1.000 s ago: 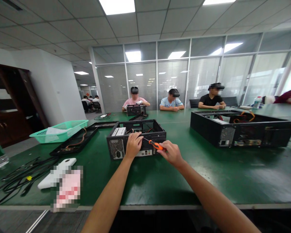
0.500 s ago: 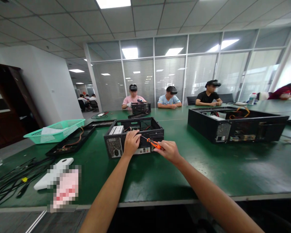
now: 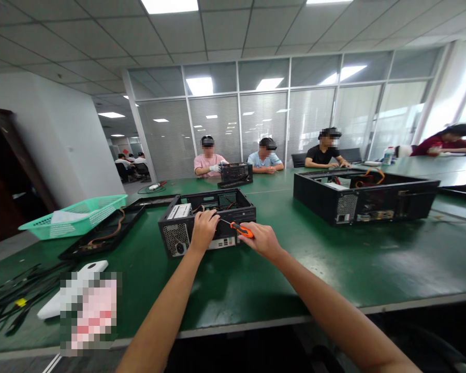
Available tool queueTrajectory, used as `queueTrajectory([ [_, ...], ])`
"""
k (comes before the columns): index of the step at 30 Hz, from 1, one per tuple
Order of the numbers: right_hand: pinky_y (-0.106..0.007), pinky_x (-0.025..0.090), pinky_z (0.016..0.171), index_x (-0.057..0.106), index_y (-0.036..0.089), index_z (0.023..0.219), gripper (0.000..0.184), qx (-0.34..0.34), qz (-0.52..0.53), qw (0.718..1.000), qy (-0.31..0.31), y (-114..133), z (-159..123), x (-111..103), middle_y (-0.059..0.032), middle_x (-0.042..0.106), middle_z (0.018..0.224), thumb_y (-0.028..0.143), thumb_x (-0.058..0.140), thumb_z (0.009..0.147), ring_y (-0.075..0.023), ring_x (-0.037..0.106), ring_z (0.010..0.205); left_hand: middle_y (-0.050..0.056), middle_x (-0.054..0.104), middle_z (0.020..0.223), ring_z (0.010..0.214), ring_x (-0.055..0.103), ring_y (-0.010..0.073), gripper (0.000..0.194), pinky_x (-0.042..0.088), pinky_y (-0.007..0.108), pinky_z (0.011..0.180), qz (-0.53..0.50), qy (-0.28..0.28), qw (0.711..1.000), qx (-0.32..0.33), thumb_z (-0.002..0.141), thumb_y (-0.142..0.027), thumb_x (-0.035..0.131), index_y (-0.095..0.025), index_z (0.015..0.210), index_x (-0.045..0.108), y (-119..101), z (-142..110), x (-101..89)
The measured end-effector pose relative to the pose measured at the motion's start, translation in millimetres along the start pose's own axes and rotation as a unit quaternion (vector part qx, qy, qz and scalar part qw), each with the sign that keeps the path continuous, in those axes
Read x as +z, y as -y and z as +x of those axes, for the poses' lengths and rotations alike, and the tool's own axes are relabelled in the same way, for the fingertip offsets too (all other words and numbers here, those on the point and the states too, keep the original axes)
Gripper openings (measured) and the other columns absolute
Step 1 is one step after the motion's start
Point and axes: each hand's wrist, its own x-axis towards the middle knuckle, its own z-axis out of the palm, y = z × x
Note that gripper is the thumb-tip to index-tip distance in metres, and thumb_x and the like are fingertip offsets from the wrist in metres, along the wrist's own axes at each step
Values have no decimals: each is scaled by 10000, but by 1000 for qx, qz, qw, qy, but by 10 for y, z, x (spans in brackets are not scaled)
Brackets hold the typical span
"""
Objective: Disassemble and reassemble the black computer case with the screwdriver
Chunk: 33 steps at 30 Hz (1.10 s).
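Note:
A black desktop computer case lies on the green table in front of me, its top uncovered and its rear panel facing me. A silver power supply sits in its left corner. My right hand is wrapped round an orange and black screwdriver, whose thin shaft points left at the upper rear edge of the case. Close to the tip, the fingers of my left hand are drawn together at that edge. Whatever they pinch is hidden, as is the exact spot where the tip meets the case.
A green basket and a black side panel lie on the left. Nearer are black cables and a white device. Another open computer case stands on the right. Several people sit across the table, one handling a smaller case.
The view has swung right, so the scene sits further left. Both hands keep to the rear edge of the case with the screwdriver. Across the table, the person in pink has shifted the smaller case.

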Motion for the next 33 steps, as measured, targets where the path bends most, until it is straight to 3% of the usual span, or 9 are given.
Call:
queueTrajectory([
  [9,-246,434,596,560,179,806,230,35,67,990,-118,33,2,-148,-32,631,708,396,490,835,-134,585,617,110,563,1086,1024,487,231,163,361,374,846,63,33,996,61,902,-189,398,-151,923,555,-4,99,-104],
  [14,-240,456,651,515,189,818,198,107,163,978,-74,55,-17,-59,-25,639,739,303,373,895,-122,596,658,103,576,997,934,501,211,193,369,355,828,43,47,987,150,903,-148,357,-130,970,537,57,-204,-180],
  [16,-215,431,597,522,179,829,215,120,110,986,-39,56,-19,11,-10,619,676,295,360,911,-108,574,589,91,586,934,862,508,193,203,376,341,797,34,80,977,196,903,-139,344,-129,951,540,173,-380,-176],
  [19,-206,360,508,564,175,816,243,22,-36,997,64,20,26,134,-25,617,720,323,392,904,-99,545,547,66,602,889,843,518,179,204,365,354,804,42,103,966,235,903,-133,343,-151,903,546,421,-598,-117],
  [22,-210,327,469,574,214,1025,250,-81,-142,974,156,-83,94,293,-77,622,1021,352,407,901,-95,548,556,50,619,901,876,529,177,174,350,373,838,49,87,960,261,899,-158,378,-172,881,551,635,-708,-19],
  [25,-213,372,500,415,283,1282,390,-140,-177,955,193,-265,114,493,-138,429,1347,351,422,899,-91,567,605,42,631,912,882,537,165,137,347,381,873,38,70,955,287,889,-181,419,-183,886,556,752,-733,90],
  [28,-226,419,543,341,289,1346,441,-183,-177,946,203,-520,105,734,-149,293,1438,290,396,909,-97,585,657,36,637,973,954,537,161,99,315,434,965,13,48,953,300,873,-168,459,-184,870,557,870,-726,259],
  [31,-237,442,549,343,264,1355,447,-188,-177,944,205,-861,192,1059,-135,257,1454,241,367,909,-103,593,667,28,640,1005,998,535,153,87,269,477,1037,-11,38,952,304,863,-151,477,-183,854,557,1122,-649,600],
  [33,-239,448,544,351,262,1353,450,-168,-173,945,221,-1139,379,1337,-123,246,1457,224,364,905,-106,600,665,25,640,1021,1017,537,151,101,274,469,1050,-23,58,953,296,865,-143,467,-186,854,557,1371,-485,951],
])
